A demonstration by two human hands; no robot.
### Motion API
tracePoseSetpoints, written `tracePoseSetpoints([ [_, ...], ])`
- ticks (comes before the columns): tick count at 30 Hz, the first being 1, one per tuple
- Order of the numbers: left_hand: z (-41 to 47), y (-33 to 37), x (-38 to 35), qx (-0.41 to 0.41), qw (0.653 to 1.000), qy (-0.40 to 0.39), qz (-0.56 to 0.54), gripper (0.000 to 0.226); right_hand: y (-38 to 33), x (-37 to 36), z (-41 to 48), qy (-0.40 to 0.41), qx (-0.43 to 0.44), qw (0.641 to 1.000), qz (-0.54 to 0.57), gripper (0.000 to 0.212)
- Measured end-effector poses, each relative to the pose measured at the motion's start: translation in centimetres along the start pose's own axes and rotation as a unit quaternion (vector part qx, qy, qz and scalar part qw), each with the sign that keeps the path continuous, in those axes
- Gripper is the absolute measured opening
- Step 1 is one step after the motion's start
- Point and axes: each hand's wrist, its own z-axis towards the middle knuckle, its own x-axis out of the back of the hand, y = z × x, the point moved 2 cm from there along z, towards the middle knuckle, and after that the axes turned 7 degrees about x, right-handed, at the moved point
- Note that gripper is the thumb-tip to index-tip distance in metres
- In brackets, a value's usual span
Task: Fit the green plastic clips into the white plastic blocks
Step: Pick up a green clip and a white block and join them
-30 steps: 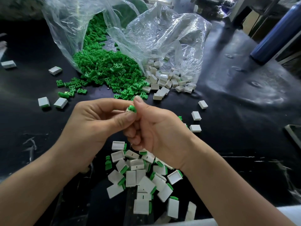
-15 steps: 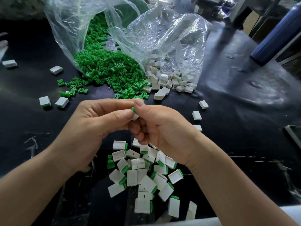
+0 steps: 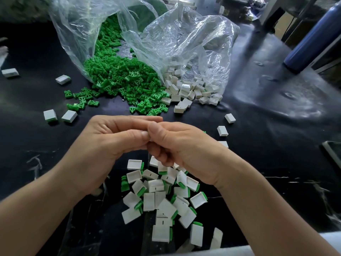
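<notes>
A glossy black table (image 3: 258,126) carries everything. At its far side two crumpled clear plastic bags (image 3: 193,43) lie open. One spills a broad heap of small green plastic clips (image 3: 120,78), the other a smaller heap of white plastic blocks (image 3: 184,89), and the two heaps touch. Above the near middle, the left hand (image 3: 110,145) and right hand (image 3: 184,148) meet, thumbs and forefingers curled tight and pressed tip to tip. Whatever they pinch is hidden, so I cannot tell whether a clip and block sit between them. Directly below lies a loose pile of blocks with green edges showing (image 3: 162,196), apparently finished pieces. The likely trouble lies in the press. Since the fingers cover the joint, a clip going in tilted would not be seen and could jam or seat only halfway. A slipped pinch could drop the piece into the pile below, where a half-fitted one would be hard to tell from the rest.
</notes>
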Motion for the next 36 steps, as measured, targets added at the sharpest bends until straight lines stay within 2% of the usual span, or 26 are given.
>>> tracePoseSetpoints([
  [5, 0.1, -0.4, 0.3, 0.021, 1.0, 0.013, -0.018, 0.028, 0.5, -0.3, 0.3, 0.029, -0.002, 1.0, -0.008, 0.032],
  [8, 0.1, -0.4, 0.3, 0.014, 0.999, 0.009, -0.035, 0.043, 0.8, -0.5, 0.5, 0.057, 0.006, 0.997, -0.048, 0.032],
  [11, 0.2, -0.5, 0.4, 0.024, 0.998, 0.02, -0.053, 0.033, 0.8, -0.6, 0.6, 0.069, 0.018, 0.994, -0.079, 0.029],
  [16, 0.2, -0.5, 0.3, 0.024, 0.997, 0.018, -0.064, 0.031, 0.7, -0.8, 0.6, 0.073, 0.035, 0.991, -0.11, 0.022],
  [20, 0.3, -0.7, 0.5, 0.031, 0.997, 0.024, -0.061, 0.024, 0.6, -0.7, 0.6, 0.074, 0.038, 0.986, -0.147, 0.031],
  [36, 0.3, -0.8, 0.5, 0.038, 0.996, 0.032, -0.074, 0.024, 0.6, -1.0, 0.4, 0.08, 0.03, 0.984, -0.157, 0.032],
])
